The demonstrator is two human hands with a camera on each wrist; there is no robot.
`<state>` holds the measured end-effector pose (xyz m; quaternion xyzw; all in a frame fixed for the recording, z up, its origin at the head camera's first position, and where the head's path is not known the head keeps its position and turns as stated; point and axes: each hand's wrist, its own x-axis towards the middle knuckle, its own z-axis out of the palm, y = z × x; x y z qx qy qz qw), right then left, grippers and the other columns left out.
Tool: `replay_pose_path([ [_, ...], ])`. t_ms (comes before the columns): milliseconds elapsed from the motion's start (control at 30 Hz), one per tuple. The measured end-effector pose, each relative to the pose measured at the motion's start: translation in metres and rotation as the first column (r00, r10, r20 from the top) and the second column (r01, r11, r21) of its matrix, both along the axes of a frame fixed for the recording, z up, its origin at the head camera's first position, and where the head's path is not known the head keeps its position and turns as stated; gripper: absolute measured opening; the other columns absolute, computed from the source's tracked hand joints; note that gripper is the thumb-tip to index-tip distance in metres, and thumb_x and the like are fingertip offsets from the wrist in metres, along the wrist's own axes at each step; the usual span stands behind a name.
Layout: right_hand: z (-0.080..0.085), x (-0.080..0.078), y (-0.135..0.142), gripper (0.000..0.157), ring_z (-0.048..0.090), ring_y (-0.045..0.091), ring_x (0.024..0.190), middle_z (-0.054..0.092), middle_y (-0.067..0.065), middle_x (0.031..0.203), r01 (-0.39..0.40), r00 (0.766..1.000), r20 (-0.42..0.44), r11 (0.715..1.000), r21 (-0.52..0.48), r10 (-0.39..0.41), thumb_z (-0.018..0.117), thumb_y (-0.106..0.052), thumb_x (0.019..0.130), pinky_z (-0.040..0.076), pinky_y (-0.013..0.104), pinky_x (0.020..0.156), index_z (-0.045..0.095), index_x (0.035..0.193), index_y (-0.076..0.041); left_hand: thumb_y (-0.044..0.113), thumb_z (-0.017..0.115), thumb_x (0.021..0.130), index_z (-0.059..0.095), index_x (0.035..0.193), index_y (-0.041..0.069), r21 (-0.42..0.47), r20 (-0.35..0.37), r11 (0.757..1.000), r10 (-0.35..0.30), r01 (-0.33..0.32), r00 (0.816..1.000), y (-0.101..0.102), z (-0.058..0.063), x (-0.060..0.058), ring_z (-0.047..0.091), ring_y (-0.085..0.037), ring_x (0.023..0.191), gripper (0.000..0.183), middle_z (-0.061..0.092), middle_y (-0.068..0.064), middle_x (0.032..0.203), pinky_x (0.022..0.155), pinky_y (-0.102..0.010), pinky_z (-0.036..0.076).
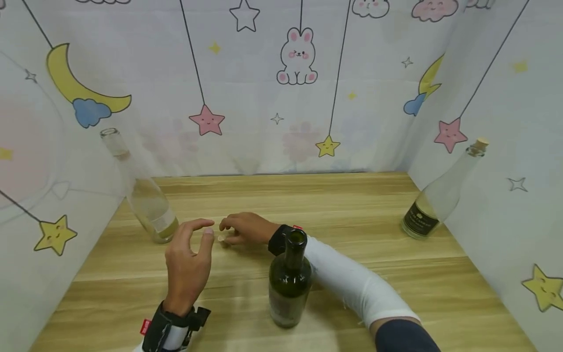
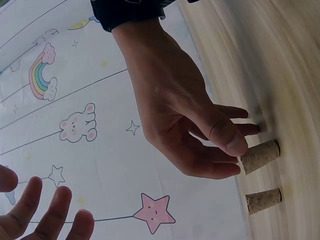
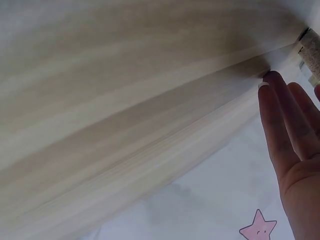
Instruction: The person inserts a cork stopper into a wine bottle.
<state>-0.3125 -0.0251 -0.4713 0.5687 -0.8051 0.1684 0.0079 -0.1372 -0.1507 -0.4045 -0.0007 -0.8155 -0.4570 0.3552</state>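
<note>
In the left wrist view two corks stand on the table: a larger cork at my right hand, and a smaller cork beside it. My right thumb tip overlaps the larger cork's top; whether it touches is unclear. My right hand in the head view reaches across, with a gap between index finger and thumb. A cork shows partly at the right wrist view's edge, near extended fingers. My left hand hovers beside it, thumb and index finger apart, holding nothing.
A dark green bottle without a stopper stands in front of my right forearm. At the left is an uncorked clear bottle; at the right, a corked clear bottle with a black label. Printed cloth walls surround the wooden table.
</note>
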Motion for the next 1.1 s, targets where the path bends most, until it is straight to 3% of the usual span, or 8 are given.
replay_pose_path([
  [167,0.002,0.002,-0.007,0.026,0.064,0.007,0.079,0.069,-0.002,0.104,0.005,1.000,-0.019,0.999,0.052,-0.004,0.072,-0.031,0.092,0.055,0.025,0.073,0.069,0.114,-0.018,0.004,0.063,0.095,0.072,0.109,0.005,0.005,0.004,1.000,0.002,-0.002,1.000,0.000,0.000,0.000,0.062,-0.029,0.112,0.017,0.069,-0.013,0.111,0.093,-0.053,0.047],
  [333,0.004,0.005,-0.004,0.018,0.065,0.008,0.080,0.070,-0.003,0.101,-0.010,0.999,-0.043,0.999,0.038,0.012,0.072,-0.029,0.093,0.054,0.023,0.070,0.070,0.107,-0.018,0.004,0.064,0.094,0.072,0.108,0.006,0.003,0.006,1.000,-0.003,0.003,1.000,0.002,-0.001,0.000,0.062,-0.029,0.112,0.017,0.069,-0.013,0.111,0.092,-0.052,0.047],
  [600,0.021,0.011,0.026,0.020,0.069,0.012,0.093,0.069,-0.003,0.108,0.023,1.000,-0.017,1.000,-0.001,-0.023,0.067,-0.029,0.095,0.058,0.025,0.079,0.070,0.110,-0.016,0.003,0.063,0.095,0.072,0.108,0.005,-0.011,0.021,1.000,-0.001,0.001,1.000,0.006,-0.003,0.000,0.063,-0.033,0.110,0.016,0.069,-0.015,0.110,0.090,-0.056,0.047],
  [733,0.040,0.020,0.055,0.018,0.066,0.014,0.099,0.068,-0.001,0.107,0.018,0.999,0.039,0.997,-0.081,-0.015,0.065,-0.026,0.097,0.057,0.029,0.086,0.069,0.109,-0.013,0.004,0.063,0.095,0.072,0.109,0.005,-0.016,0.021,1.000,-0.006,0.007,1.000,0.008,-0.003,-0.002,0.063,-0.033,0.109,0.016,0.069,-0.016,0.110,0.089,-0.055,0.048],
  [867,0.068,0.034,0.086,0.017,0.064,0.018,0.098,0.067,0.003,0.104,0.016,0.996,0.090,0.978,-0.207,0.003,0.071,-0.015,0.093,0.057,0.036,0.086,0.069,0.107,-0.007,0.006,0.062,0.096,0.071,0.109,0.004,-0.012,0.020,1.000,-0.024,0.024,1.000,0.011,-0.003,-0.005,0.063,-0.033,0.110,0.016,0.069,-0.015,0.111,0.091,-0.056,0.047],
  [1100,0.113,0.058,0.137,0.021,0.062,0.018,0.097,0.067,0.006,0.102,0.011,1.000,0.028,0.952,-0.307,-0.003,0.076,-0.005,0.086,0.057,0.040,0.085,0.069,0.105,-0.006,0.006,0.062,0.096,0.072,0.109,0.005,-0.013,0.028,0.998,-0.060,0.061,0.998,0.016,-0.005,-0.006,0.063,-0.033,0.111,0.017,0.069,-0.014,0.113,0.093,-0.057,0.046],
])
